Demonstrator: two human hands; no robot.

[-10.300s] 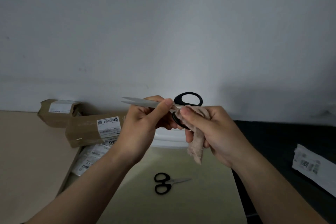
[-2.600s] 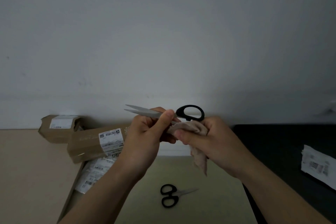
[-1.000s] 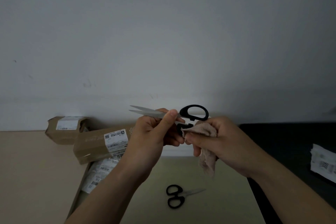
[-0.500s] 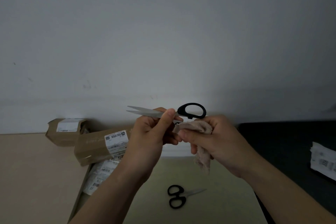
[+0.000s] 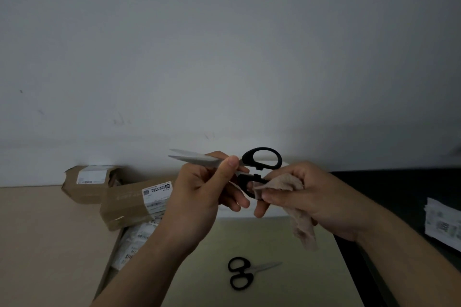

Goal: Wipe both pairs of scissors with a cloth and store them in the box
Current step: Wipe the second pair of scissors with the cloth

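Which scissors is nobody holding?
The small black-handled scissors, lying flat on the pale surface. The larger scissors are up in the left hand, beside the cloth.

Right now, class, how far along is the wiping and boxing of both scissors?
Nothing looks finished. In hand: the left hand grips the large scissors by the blades while the right hand holds the cloth against a handle. Left: the small scissors lying below, then boxing both.

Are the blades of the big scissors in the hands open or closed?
Slightly open: the two tips of the large black-handled steel scissors stand a little apart, and so do the handle loops.
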